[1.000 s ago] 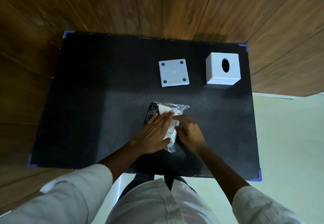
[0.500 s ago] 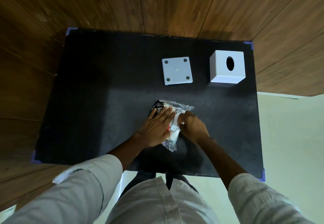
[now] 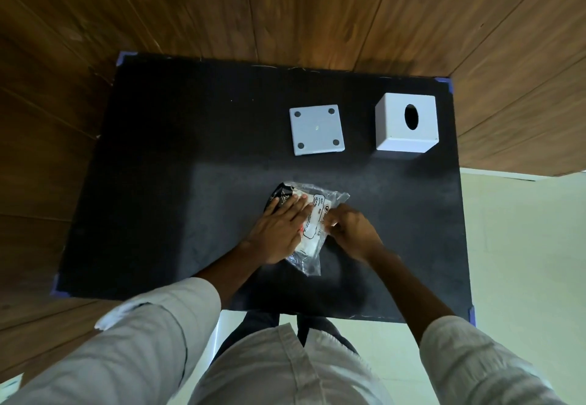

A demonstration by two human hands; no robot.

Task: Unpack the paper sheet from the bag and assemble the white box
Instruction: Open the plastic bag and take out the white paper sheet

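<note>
Hands first: our left hand [image 3: 279,230] lay flat, fingers extended, pressing the clear bag [image 3: 312,230] onto the black mat [image 3: 177,201], while our right hand [image 3: 353,230] pinched the bag's right edge just beside it. Farther off sat the white square lid [image 3: 316,129] and the white box [image 3: 406,126], well apart from both hands.

Head view looks steeply down, table [image 3: 190,182] near.
</note>
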